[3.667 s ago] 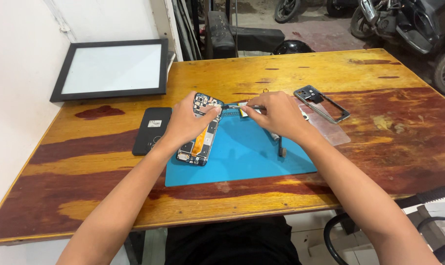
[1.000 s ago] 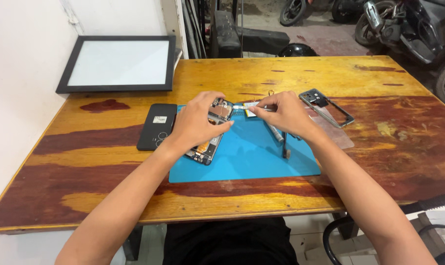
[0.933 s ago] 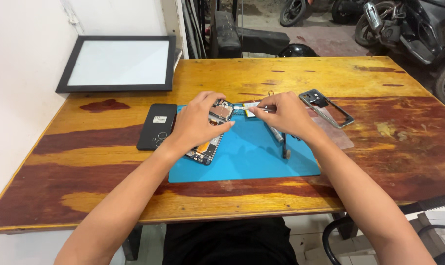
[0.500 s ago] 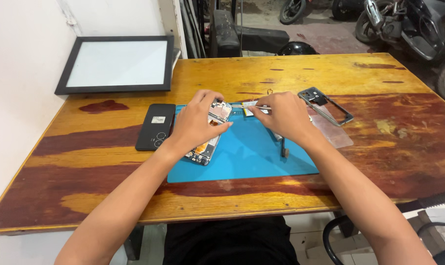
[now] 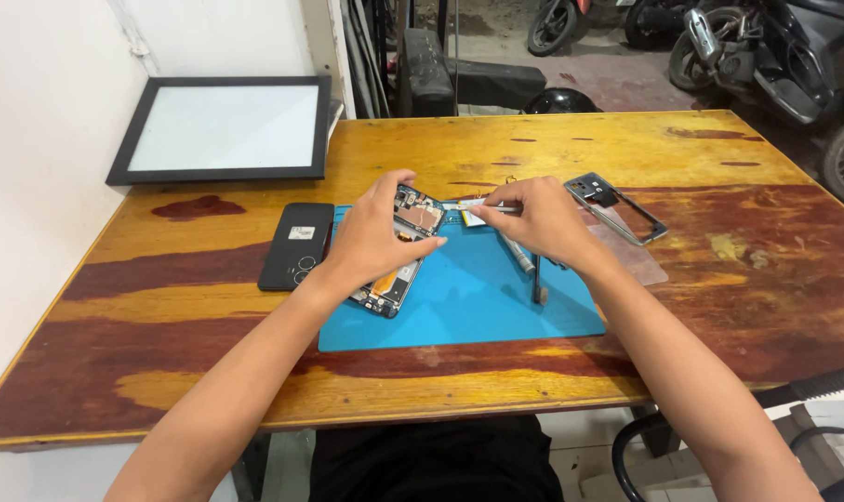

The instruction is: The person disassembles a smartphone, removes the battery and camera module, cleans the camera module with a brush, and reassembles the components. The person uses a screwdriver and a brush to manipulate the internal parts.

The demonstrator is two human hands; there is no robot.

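An opened phone (image 5: 405, 244) with its inner boards showing lies on a blue work mat (image 5: 468, 297). My left hand (image 5: 375, 237) rests on it, fingers gripping its upper end and sides. My right hand (image 5: 538, 218) is just right of the phone's top and pinches a thin metal tool (image 5: 482, 207) whose tip points left toward the phone. A small yellow-and-white part lies under that tip; what it is I cannot tell.
A black phone back cover (image 5: 297, 244) lies left of the mat. A grey phone frame (image 5: 615, 206) sits on a clear sheet at the right. Screwdrivers (image 5: 537, 279) lie on the mat. A framed light panel (image 5: 225, 128) stands at the back left. Motorbikes are parked beyond the wooden table (image 5: 161, 372).
Both hands stay at the phone's top end with only slight shifts. The tool in the right hand remains pointed at the phone.
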